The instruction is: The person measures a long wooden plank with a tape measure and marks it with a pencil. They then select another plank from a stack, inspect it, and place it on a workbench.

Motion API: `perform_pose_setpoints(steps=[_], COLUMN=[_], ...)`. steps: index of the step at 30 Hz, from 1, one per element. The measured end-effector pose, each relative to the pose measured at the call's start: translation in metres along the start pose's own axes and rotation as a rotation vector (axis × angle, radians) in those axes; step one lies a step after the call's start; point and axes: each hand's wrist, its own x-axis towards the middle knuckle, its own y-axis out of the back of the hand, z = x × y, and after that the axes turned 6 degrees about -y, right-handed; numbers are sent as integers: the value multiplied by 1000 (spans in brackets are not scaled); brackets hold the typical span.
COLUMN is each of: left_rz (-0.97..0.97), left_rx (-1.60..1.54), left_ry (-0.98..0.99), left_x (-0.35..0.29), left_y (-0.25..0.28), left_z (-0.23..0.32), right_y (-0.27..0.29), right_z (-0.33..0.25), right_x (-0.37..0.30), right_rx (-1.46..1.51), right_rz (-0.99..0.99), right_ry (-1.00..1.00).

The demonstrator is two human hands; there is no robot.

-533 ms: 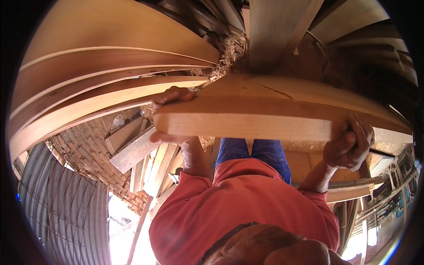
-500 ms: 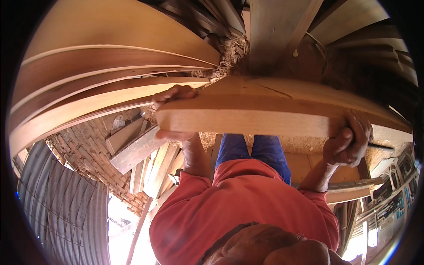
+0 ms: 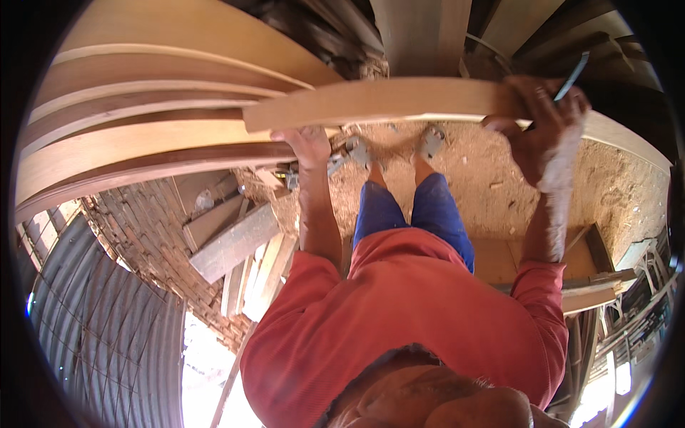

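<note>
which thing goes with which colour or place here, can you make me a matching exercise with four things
1. shirt
2. shorts
3. corrugated sheet
4. lifted board

A. at the picture's lower left
B. held by the left hand and right hand
C. blue
D. red

Pairs: 1-D, 2-C, 3-A, 4-B

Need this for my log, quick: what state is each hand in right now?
Left hand: at the board's left end, fingers hidden; whether closed can't be told.
Right hand: closed on the board, a pale stick against it.
</note>
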Motion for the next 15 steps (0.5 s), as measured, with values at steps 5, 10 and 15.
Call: perform_pose_setpoints(steps=[5, 10, 15], left_rz=[23, -95, -271], left_rx=[37, -81, -273], left_ry=[-50, -76, -55], left_x=[5, -1, 4], left_y=[-1, 9, 11], left_z=[-10, -11, -1], right_y=[-14, -10, -4], right_z=[-1, -16, -18], right_x=[4, -8, -10], right_rx=[99, 70, 84], right_rz=[-82, -43, -99], right_ry=[-54, -51, -99])
